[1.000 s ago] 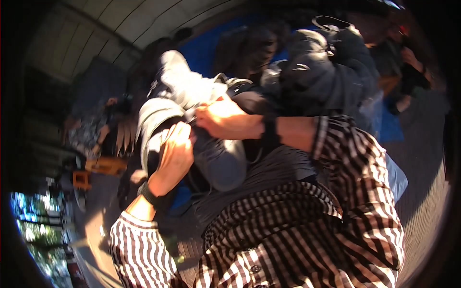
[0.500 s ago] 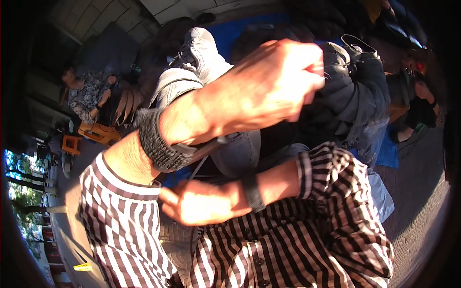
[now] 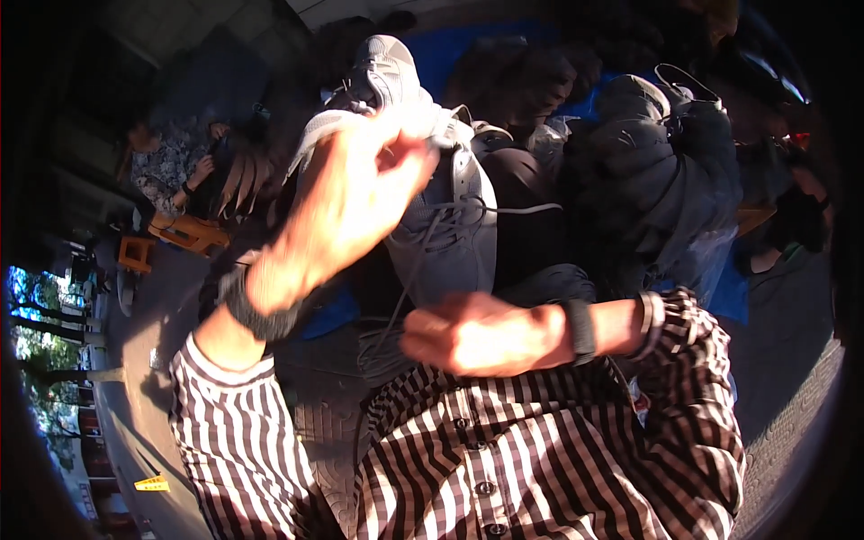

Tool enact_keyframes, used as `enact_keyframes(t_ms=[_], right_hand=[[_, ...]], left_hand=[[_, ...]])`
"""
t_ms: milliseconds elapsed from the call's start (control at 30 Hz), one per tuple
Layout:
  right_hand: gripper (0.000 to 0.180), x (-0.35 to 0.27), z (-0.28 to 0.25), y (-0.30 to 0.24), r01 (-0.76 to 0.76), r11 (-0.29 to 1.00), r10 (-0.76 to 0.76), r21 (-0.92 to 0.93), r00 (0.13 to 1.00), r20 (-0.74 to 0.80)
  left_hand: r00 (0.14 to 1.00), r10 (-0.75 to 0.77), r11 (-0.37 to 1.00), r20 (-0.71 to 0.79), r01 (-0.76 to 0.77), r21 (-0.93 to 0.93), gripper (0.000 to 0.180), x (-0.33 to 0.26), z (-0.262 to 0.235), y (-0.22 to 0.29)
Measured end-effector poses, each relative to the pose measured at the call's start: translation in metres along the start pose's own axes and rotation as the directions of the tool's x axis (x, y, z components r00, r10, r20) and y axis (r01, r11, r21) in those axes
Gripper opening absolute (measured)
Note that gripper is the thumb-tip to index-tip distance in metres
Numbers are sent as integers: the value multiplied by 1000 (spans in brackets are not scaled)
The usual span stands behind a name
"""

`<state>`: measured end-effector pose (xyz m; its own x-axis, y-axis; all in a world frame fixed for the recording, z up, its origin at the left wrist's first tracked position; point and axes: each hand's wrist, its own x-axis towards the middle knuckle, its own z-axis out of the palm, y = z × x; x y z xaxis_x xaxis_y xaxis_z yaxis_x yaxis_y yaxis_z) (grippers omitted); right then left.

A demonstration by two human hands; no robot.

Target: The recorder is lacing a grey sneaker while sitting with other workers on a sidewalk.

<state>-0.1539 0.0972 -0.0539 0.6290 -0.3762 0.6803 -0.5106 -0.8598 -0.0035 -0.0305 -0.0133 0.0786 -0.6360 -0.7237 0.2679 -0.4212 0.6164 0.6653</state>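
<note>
A grey sneaker [image 3: 445, 225] with grey laces stands up in front of me, toe pointing up. My left hand [image 3: 346, 202] is raised in front of its upper left side, blurred, fingers pinched on a pale shoelace [image 3: 432, 135] near the tongue. Lower down, my right hand [image 3: 481, 335] is closed in a fist below the shoe, where loose lace loops [image 3: 382, 346] hang. It seems to grip a lace end, though the lace inside the fist is hidden. Both wrists wear dark bands, and both sleeves are striped.
A dark padded jacket [image 3: 670, 175] is bundled at the right over a blue sheet [image 3: 468, 49]. At the far left sits another person in patterned clothes [image 3: 162, 171], beside an orange stool [image 3: 135, 254]. Paved ground [image 3: 792, 405] lies to the lower right.
My left hand first rose high across the shoe, then dropped back left and lower. My right hand came down from the shoe to a fist below it.
</note>
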Motion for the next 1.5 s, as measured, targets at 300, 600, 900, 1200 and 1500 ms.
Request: enact_keyframes(t_ms=[300,600,900,1200,1500], right_hand=[[35,-31,-19,72,-283,948,284,145,959,12],[25,-26,4,95,-331,943,332,-32,943,7],[16,-9,18,102,-421,904,419,77,833,-361],[13,-4,23,87,-537,817,576,209,745,-337],[13,-11,19,86,-472,879,437,-72,856,-276]], left_hand=[[973,-186,965,-138,207,160,14,-105,63,-80],[933,-357,904,-50,331,-270,6,-94,43,-85],[887,-445,878,120,459,-136,13,-69,0,-63],[822,-518,811,235,560,-170,14,-76,-8,-62],[759,-481,615,439,649,-448,22,-83,-32,-62]])
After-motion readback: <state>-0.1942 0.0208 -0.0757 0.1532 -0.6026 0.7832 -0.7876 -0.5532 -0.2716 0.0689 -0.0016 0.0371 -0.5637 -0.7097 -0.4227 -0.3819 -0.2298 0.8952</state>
